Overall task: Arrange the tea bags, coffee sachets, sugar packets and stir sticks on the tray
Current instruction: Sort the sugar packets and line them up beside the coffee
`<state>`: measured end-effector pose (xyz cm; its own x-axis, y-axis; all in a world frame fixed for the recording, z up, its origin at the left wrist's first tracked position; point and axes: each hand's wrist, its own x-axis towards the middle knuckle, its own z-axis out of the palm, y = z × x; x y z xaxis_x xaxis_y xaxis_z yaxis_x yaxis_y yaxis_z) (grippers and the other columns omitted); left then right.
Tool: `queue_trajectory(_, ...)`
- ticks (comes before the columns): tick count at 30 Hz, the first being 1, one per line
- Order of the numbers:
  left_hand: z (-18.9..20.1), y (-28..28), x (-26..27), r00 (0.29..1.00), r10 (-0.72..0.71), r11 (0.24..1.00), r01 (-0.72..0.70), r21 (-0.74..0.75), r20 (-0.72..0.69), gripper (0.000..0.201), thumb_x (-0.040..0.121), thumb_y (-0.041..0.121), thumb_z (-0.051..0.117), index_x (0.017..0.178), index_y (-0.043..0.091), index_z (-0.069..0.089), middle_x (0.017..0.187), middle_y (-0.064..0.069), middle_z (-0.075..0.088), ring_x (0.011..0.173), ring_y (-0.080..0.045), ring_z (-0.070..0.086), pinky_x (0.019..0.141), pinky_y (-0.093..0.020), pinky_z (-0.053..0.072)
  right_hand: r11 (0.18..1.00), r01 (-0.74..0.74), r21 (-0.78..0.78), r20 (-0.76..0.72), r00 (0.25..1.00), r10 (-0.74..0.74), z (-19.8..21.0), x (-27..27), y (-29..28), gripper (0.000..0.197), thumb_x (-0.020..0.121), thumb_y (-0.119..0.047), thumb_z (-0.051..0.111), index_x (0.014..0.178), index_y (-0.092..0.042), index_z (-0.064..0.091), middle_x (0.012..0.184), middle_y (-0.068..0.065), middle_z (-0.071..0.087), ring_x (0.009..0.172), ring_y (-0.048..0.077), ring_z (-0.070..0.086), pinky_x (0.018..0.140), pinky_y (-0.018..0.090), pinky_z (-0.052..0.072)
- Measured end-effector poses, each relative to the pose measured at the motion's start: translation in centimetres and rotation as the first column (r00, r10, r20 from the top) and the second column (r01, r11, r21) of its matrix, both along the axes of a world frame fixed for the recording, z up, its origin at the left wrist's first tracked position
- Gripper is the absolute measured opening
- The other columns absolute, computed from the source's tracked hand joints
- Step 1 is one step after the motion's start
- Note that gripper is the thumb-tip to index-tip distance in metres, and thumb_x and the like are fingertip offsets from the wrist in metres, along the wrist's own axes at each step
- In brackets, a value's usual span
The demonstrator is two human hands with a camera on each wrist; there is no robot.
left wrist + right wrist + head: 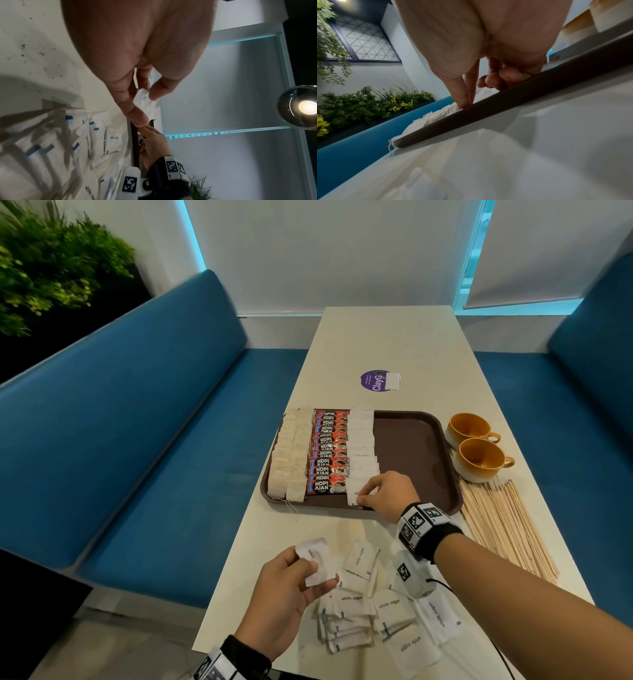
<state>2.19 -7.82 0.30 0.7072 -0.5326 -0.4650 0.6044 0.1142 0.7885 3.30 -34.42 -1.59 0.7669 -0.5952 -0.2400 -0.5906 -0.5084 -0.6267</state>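
R hand [383, 494] pinches a sugar packet [354, 491] at tray [411, 440] near edge; L hand [291, 587] grips next packet [317, 559], at 7 o'clock from it.

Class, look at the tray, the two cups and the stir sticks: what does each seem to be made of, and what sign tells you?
Tray: probably plastic, dark brown, matte, with a moulded raised rim and rounded corners.
Cups: likely glazed ceramic, with glossy orange insides, pale outsides and thick walls.
Stir sticks: apparently bare wood, pale tan, thin, flat and unfinished.
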Motion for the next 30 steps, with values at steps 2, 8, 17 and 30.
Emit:
queue_trajectory(2,0.1,-0.2,-0.1,1.000,-0.003,1.000,0.003,0.013,0.024,0.016,0.093,-0.014,0.050,0.104,-0.019,0.061,0.096,-0.018,0.058,0.090,-0.037,0.055,0.077,-0.035,0.060,1.000,0.006,0.000,-0.006,1.000,-0.006,0.0,0.1,0.1,0.014,0.082,-0.031,0.085,0.072,-0.028,0.075,0.089,-0.004,0.066,0.078,0.009,0.061,0.061,0.023,0.045)
queue_trajectory(8,0.8,-0.1,-0.3,0.997,-0.016,0.999,0.014,0.035,0.071,0.014,0.091,-0.012,0.062,0.099,-0.008,0.072,0.091,-0.021,0.064,0.082,-0.033,0.068,0.074,-0.031,0.059,0.991,-0.041,0.129,0.232,0.973,0.010,2.8,-2.0,1.8,0.018,0.087,-0.040,0.078,0.081,-0.023,0.076,0.070,-0.005,0.062,0.062,0.007,0.054,0.059,0.021,0.042)
queue_trajectory(17,1.4,-0.9,-1.3,0.977,-0.033,0.998,0.020,0.063,0.211,0.011,0.081,0.002,0.079,0.089,0.010,0.077,0.081,-0.009,0.070,0.074,-0.021,0.058,0.071,-0.034,0.047,0.829,-0.335,0.447,0.420,0.897,0.136,7.1,-9.3,8.4,0.025,0.085,-0.032,0.083,0.101,-0.015,0.072,0.089,0.013,0.073,0.066,0.013,0.064,0.061,0.030,0.057)
queue_trajectory(30,3.4,-1.6,-3.8,0.993,-0.013,0.999,0.019,-0.051,0.115,0.037,0.079,0.015,0.076,0.115,0.005,0.071,0.101,-0.033,0.071,0.085,-0.032,0.064,0.078,-0.038,0.055,0.751,-0.214,0.625,0.545,0.808,-0.224,6.7,-14.4,8.3,0.021,0.086,0.010,0.072,0.101,0.005,0.059,0.079,0.023,0.067,0.067,0.031,0.063,0.065,0.038,0.061)
